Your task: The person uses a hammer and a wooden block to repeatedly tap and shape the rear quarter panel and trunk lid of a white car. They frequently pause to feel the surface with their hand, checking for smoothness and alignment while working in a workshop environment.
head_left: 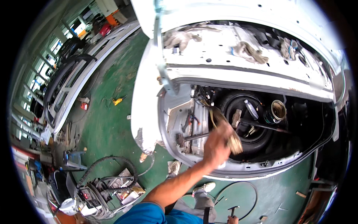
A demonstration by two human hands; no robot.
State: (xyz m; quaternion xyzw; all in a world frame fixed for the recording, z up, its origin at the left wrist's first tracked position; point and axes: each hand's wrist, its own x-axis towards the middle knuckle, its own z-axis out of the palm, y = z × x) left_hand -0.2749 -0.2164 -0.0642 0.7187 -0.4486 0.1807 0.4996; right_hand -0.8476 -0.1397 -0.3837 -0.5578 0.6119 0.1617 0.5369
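My left hand, blurred by motion, reaches over the left part of the open car trunk. Its fingers are closed around a tan object with a frayed, bristle-like end, which looks like a paintbrush. Below the trunk's edge, at the lower rim of the picture, my right hand grips a hammer by its handle. Beyond the left hand, a black spare wheel sits in the trunk well. An open tin stands at the wheel's right, and a dark bar lies across it.
Work gloves lie on the white ledge behind the well. A metal strut rises at the trunk's left. On the green floor are a yellow power tool, a machine with coiled cables and a looped hose.
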